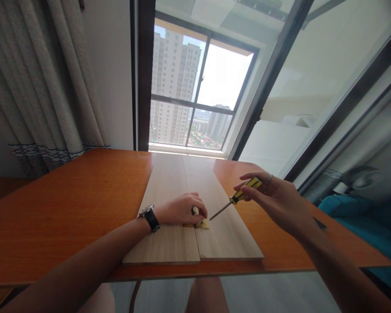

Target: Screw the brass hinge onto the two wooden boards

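Note:
My right hand (pixel 273 195) holds a screwdriver (pixel 246 191) by its yellow and black handle, thumb and fingers around it. The shaft slants down to the left, and its tip is just right of a brass-coloured metal plate (pixel 204 224), possibly a hinge. That plate lies across the seam between two pale wooden boards (pixel 169 243) (pixel 230 245). My left hand (pixel 185 209) rests over the plate, its fingers curled and pinched at it. What sits between those fingertips is too small to make out. The left hand hides part of the plate.
Both boards lie on an orange-brown wooden table (pixel 84 208), near its front edge. A dark flat object (pixel 319 223) lies at the right, partly behind my forearm. Beyond the table are a window (pixel 198 104) and a grey curtain (pixel 42 78). Teal seating (pixel 342 206) stands at right.

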The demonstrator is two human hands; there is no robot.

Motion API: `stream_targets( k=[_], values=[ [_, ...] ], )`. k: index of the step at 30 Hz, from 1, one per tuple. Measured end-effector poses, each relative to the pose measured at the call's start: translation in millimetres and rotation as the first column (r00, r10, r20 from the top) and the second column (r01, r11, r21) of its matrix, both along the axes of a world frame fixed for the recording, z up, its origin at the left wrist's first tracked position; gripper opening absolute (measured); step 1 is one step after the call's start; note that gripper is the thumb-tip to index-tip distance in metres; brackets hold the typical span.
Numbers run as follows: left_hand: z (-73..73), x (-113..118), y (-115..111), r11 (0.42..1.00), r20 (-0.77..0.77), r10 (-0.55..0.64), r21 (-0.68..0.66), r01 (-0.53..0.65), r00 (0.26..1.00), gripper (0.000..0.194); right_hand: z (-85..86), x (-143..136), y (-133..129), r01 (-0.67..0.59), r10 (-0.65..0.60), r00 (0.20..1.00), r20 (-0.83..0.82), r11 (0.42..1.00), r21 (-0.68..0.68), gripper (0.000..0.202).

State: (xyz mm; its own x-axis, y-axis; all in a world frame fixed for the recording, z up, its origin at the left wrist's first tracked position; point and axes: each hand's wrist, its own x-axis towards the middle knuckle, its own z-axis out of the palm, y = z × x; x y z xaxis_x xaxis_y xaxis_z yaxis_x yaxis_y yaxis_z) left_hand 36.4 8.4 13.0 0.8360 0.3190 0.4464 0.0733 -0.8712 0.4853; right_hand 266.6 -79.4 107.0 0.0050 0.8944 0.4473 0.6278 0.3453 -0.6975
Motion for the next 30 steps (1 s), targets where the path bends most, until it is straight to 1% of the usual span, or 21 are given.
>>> stream_targets(
  k=[2, 6, 9, 12, 16, 20, 24, 30],
  values=[
    [0.0, 0, 0, 1.0, -0.002, 0.01, -0.002, -0.01, 1.0, 0.012, -9.8, 6, 2, 0.031, -0.033, 0.998, -0.05, 0.999, -0.041, 0.051],
    [-0.5, 0, 1, 1.0, -0.001, 0.009, 0.003, -0.009, 1.0, 0.012, -32.8, 19, 8, 0.058, -0.087, 0.974, -0.211, 0.989, -0.137, 0.05],
    [-1.6, -1, 2, 1.0, 0.002, -0.005, 0.001, 0.005, 1.0, 0.013, -48.1, 25, 12, 0.024, -0.088, 0.936, -0.342, 0.982, -0.188, 0.047],
    [-2.9, -1, 2, 1.0, 0.003, -0.018, -0.006, 0.019, 1.0, 0.014, -57.5, 27, 14, -0.009, -0.073, 0.898, -0.433, 0.983, -0.184, 0.044],
    [-2.9, -1, 3, 0.999, -0.004, -0.022, -0.028, 0.022, 1.0, 0.015, -60.9, 30, 14, -0.015, -0.067, 0.894, -0.443, 0.984, -0.178, 0.042],
    [-1.5, -2, 4, 0.999, -0.011, -0.041, -0.035, 0.041, 0.999, 0.016, -60.7, 30, 11, -0.001, -0.079, 0.891, -0.447, 0.984, -0.177, 0.04],
    [-0.6, -1, 3, 0.998, -0.018, -0.045, -0.043, 0.044, 0.999, 0.015, -59.9, 28, 8, -0.021, -0.061, 0.888, -0.455, 0.985, -0.174, 0.037],
    [0.7, -2, -2, 0.997, -0.03, 0.017, -0.077, -0.019, 0.999, 0.021, -60.1, 29, 7, 0.0, -0.079, 0.886, -0.456, 0.985, -0.171, 0.037]
  ],
)
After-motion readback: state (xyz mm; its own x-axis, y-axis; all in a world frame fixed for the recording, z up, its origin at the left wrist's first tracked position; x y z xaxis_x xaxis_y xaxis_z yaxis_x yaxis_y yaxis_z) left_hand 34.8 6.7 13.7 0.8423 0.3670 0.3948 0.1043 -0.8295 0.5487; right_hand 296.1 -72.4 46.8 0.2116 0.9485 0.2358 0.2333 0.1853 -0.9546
